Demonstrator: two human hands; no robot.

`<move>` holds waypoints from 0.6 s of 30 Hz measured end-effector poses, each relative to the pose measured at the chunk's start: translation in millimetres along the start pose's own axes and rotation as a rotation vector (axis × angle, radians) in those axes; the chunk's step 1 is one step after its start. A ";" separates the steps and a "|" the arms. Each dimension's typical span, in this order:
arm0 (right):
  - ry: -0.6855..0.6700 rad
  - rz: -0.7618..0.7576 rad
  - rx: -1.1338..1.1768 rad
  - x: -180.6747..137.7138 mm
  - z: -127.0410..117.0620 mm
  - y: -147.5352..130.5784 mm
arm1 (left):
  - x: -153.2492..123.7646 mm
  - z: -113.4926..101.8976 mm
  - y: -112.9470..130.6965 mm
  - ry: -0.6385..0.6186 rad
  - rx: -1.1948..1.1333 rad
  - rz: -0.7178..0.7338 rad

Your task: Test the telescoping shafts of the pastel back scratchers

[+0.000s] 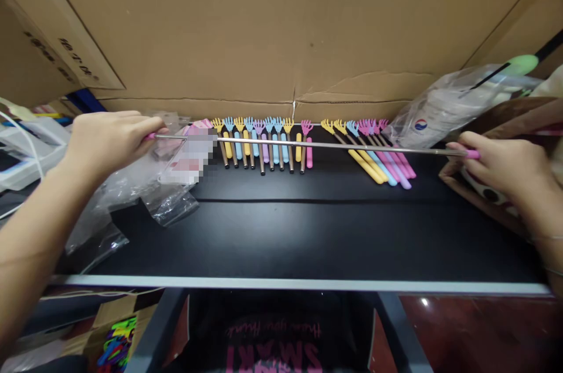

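Note:
A telescopic back scratcher (325, 145) with a metal rod and pink ends is stretched out level above the black table (281, 238). My left hand (108, 141) is closed around its left end, hiding most of the pink part there. The pink handle end sits in the closed fingers of my right hand (501, 168). Behind the rod lies a row of back scratcher heads on short rods (281, 153), with loose yellow, blue, purple and pink handle sleeves between them. Farther right, several back scratchers with handles fitted (382, 162) lie slanted side by side.
Crumpled clear plastic bags (132, 185) and a partly blurred packet (189, 156) lie at left beside white plastic trays (35, 150). A bagged cup (444, 115) and a brown bag (475, 197) stand at right. Cardboard (281, 27) walls the back.

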State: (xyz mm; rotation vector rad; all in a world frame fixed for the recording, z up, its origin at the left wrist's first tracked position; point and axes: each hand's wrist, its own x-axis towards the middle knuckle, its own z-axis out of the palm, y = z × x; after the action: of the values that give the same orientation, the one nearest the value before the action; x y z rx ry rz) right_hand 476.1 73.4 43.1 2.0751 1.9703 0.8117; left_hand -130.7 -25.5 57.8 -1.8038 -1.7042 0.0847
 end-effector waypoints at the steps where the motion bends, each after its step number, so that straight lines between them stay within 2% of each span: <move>1: -0.014 0.006 -0.002 1.2 2.2 2.5 | -1.4 2.7 -3.9 -0.004 0.005 -0.008; 5: -0.040 0.007 -0.013 2.3 4.3 2.1 | -3.0 10.7 -8.6 -0.032 0.007 -0.017; 13: -0.145 -0.129 -0.043 -1.9 3.2 0.5 | 1.7 18.4 -3.3 -0.181 -0.025 0.052; 16: -0.110 -0.116 -0.044 -7.8 -10.2 -9.0 | 5.2 13.7 5.2 -0.149 -0.038 0.046; 18: -0.056 -0.105 -0.024 -14.3 -25.2 -24.9 | 8.7 5.7 19.5 -0.096 -0.077 0.053</move>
State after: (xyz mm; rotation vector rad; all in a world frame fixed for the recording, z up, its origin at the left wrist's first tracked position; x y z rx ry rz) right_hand 442.4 56.4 48.6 1.9408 2.0111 0.7450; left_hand -114.9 -14.2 47.1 -1.9297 -1.7475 0.1319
